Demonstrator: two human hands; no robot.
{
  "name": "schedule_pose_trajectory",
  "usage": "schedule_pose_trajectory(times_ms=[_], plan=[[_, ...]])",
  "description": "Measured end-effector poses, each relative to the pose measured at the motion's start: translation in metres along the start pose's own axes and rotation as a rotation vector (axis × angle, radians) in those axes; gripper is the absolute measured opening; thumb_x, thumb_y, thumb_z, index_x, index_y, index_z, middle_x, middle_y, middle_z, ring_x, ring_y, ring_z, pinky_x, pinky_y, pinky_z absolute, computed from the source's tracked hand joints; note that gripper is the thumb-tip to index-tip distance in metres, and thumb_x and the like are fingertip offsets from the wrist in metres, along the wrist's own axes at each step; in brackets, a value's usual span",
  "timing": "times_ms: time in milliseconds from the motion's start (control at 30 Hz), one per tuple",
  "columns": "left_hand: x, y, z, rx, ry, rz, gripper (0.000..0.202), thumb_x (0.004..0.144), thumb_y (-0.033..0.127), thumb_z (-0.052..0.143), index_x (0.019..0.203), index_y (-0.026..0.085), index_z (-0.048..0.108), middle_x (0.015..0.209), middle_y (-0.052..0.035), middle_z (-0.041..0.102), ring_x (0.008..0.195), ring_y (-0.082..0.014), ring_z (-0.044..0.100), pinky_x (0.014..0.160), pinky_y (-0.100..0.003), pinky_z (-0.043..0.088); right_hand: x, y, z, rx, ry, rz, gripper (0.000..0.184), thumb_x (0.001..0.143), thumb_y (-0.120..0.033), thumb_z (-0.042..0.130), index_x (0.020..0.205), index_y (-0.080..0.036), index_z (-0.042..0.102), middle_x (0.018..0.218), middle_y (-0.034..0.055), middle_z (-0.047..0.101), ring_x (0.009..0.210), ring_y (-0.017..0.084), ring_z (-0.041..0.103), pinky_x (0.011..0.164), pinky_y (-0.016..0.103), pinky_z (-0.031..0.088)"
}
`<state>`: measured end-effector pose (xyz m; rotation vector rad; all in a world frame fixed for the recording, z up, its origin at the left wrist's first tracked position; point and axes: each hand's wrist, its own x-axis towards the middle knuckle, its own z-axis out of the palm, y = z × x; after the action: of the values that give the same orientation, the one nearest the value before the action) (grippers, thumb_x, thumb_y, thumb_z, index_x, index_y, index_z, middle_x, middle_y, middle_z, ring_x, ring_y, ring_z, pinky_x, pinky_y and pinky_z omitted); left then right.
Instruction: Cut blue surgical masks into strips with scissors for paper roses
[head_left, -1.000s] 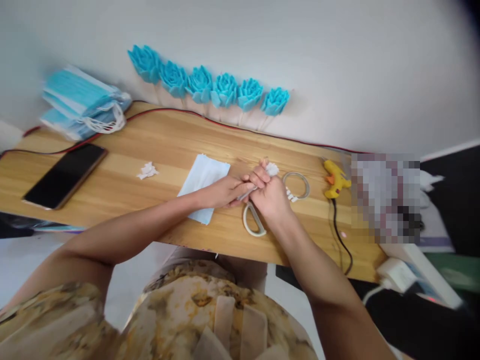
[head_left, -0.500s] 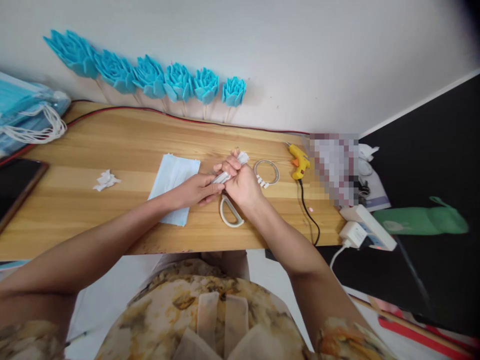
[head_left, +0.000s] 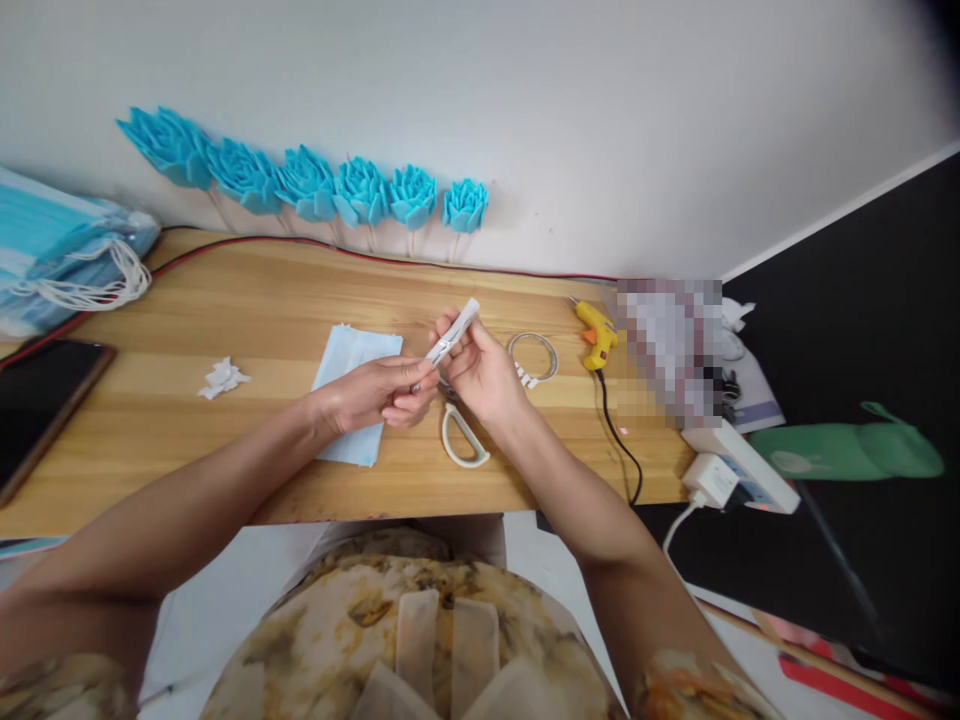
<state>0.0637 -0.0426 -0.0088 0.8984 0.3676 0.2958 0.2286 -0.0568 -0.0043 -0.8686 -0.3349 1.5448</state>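
Over the middle of the wooden table [head_left: 225,300], both of my hands hold a narrow folded white strip [head_left: 454,331] that slants up to the right. My left hand [head_left: 375,392] pinches its lower end. My right hand [head_left: 480,370] grips it higher up, fingers curled round it. A light blue mask sheet [head_left: 349,400] lies flat just under and left of my left hand. White-handled scissors [head_left: 463,447] lie on the table below my right hand.
Several blue paper flowers [head_left: 360,190] line the wall. A stack of blue face masks [head_left: 60,250] and a black phone [head_left: 37,400] sit at left, a white scrap [head_left: 222,377] nearby. A wire ring [head_left: 534,357], yellow glue gun [head_left: 596,335] and power strip [head_left: 739,465] are at right.
My hands have lifted the white strip slightly and tilted it more upright. The view has shifted a little to the left since half a second ago.
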Motion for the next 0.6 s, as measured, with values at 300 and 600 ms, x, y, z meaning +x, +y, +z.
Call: schedule_pose_trajectory(times_ms=[300, 600], plan=[[0.003, -0.005, 0.002, 0.085, 0.034, 0.034, 0.043, 0.095, 0.052, 0.060, 0.074, 0.018, 0.046, 0.056, 0.0075, 0.033, 0.043, -0.0061, 0.029, 0.043, -0.018, 0.024, -0.003, 0.001, 0.002, -0.002, -0.007, 0.003, 0.012, 0.093, -0.021, 0.059, 0.083, -0.023, 0.066, 0.072, -0.0037, 0.069, 0.073, 0.012, 0.068, 0.087, 0.028, 0.060], [0.008, -0.008, 0.004, 0.816, 0.189, 0.076, 0.052, 0.100, 0.062, 0.040, 0.070, 0.020, 0.045, 0.054, 0.0032, 0.046, 0.049, -0.0111, 0.042, 0.051, -0.024, 0.033, -0.011, 0.007, 0.002, 0.074, -0.059, -0.051, 0.014, 0.091, -0.014, 0.060, 0.081, -0.023, 0.058, 0.070, -0.0050, 0.057, 0.064, 0.010, 0.054, 0.066, 0.023, 0.052]])
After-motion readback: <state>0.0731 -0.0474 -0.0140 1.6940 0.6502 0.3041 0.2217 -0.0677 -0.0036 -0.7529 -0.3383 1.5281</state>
